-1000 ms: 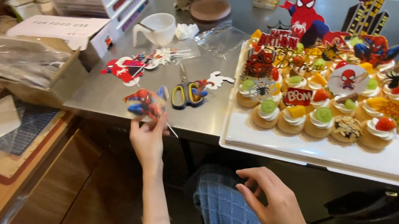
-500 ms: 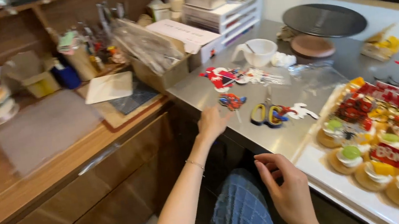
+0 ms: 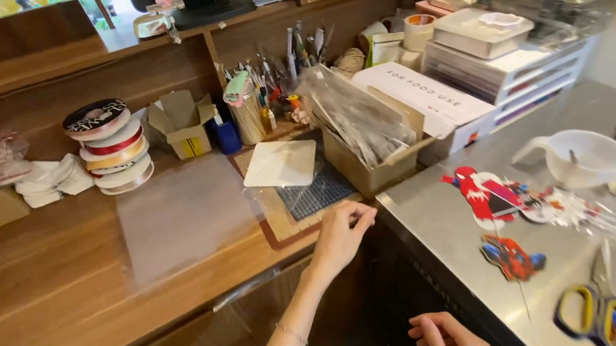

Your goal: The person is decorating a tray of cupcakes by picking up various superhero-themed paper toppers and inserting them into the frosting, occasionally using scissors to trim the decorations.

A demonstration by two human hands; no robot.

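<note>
Two hands are seen from the head view, neither grasping anything. Left hand (image 3: pixel 340 237) is extended to the near edge of the wooden counter (image 3: pixel 57 292), fingers loosely curled, fingertips (image 3: pixel 363 217) placed at the corner of the brown mat (image 3: pixel 277 226), beside the gap to the steel table (image 3: pixel 447 233); actual contact cannot be confirmed. Right hand (image 3: pixel 448 339) is held low, below the steel table's edge, fingers half curled, empty.

On the mat a dark cutting mat (image 3: pixel 316 190) is laid, with a white square pad (image 3: pixel 280 163) resting partly over it. Just behind, a cardboard box of clear bags (image 3: pixel 362 128) is set. A clear plastic sheet (image 3: pixel 180 216) is spread on the counter left of the mat. Ribbon spools (image 3: pixel 109 146) are stacked further left, near a small open carton (image 3: pixel 182 122).

On the steel table, red-and-blue superhero cake toppers (image 3: pixel 491 198) are laid out, one on a stick (image 3: pixel 512 256) nearer the edge. Yellow-and-blue handled scissors (image 3: pixel 592 305) are placed at bottom right. A clear measuring jug (image 3: pixel 586 156) is positioned beyond the toppers.
</note>
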